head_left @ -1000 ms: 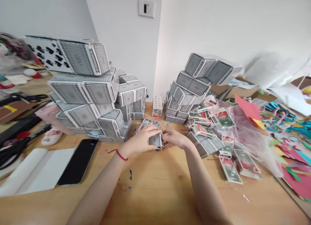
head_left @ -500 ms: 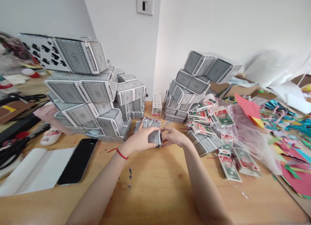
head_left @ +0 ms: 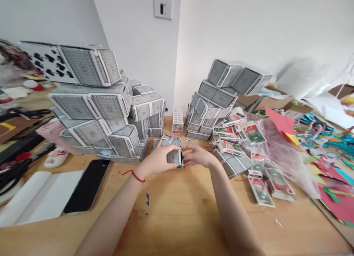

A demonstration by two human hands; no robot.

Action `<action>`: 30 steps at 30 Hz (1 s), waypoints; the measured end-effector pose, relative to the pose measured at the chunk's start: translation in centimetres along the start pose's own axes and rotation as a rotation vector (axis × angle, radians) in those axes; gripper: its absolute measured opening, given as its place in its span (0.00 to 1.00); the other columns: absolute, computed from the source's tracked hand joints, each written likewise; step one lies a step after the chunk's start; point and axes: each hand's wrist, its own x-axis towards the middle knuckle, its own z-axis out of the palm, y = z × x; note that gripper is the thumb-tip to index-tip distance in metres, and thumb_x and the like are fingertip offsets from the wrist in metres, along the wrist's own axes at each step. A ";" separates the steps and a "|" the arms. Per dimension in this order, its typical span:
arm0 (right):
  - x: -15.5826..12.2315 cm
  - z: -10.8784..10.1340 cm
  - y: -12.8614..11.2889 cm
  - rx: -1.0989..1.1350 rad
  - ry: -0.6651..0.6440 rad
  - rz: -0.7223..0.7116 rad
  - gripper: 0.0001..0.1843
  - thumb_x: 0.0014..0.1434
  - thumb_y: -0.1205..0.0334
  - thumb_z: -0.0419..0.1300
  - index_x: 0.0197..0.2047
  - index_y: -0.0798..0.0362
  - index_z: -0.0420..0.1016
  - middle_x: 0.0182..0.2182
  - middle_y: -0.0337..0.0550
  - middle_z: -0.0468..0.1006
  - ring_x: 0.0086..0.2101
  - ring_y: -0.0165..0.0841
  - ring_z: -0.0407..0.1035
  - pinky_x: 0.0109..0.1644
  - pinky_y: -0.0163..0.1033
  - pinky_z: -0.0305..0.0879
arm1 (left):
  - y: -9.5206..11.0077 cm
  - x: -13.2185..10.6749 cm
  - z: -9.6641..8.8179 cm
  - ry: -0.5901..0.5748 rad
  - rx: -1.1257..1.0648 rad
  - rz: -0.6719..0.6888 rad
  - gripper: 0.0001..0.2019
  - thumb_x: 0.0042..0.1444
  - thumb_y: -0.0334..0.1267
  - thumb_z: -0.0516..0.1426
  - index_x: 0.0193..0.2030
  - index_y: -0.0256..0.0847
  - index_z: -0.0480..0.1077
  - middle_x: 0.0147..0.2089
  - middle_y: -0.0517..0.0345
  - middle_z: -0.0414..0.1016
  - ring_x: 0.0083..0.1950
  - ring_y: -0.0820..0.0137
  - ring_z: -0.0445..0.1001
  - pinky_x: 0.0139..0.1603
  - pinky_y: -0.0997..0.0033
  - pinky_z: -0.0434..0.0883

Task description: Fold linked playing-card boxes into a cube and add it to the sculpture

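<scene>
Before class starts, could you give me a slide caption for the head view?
Left hand grips a card block, right hand at its end, amid stacked card-covered boxes.

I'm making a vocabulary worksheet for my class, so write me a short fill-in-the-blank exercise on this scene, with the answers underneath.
1. The left hand holds a block made of playing ____.
2. The bracelet is coloured ____.
3. In the picture, the phone lies to the ____ of the white paper.
4. The face-up card atop the left stack belongs to the suit of ____.

Missing words: cards; red; right; spades.
</scene>
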 end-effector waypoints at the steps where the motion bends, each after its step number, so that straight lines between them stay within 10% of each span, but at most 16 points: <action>1: 0.0 0.0 0.0 0.006 0.005 0.004 0.18 0.43 0.67 0.64 0.40 0.55 0.67 0.25 0.38 0.77 0.27 0.31 0.74 0.36 0.41 0.74 | 0.0 0.0 0.0 -0.008 -0.001 0.004 0.23 0.45 0.40 0.60 0.51 0.47 0.66 0.49 0.61 0.75 0.57 0.58 0.66 0.65 0.50 0.50; 30: -0.6 -0.3 -0.6 -0.037 -0.004 -0.034 0.17 0.50 0.64 0.61 0.44 0.55 0.75 0.31 0.43 0.79 0.26 0.30 0.73 0.32 0.37 0.72 | -1.2 0.4 0.8 0.061 -0.068 0.059 0.26 0.45 0.40 0.61 0.53 0.47 0.64 0.52 0.60 0.73 0.55 0.61 0.69 0.68 0.51 0.41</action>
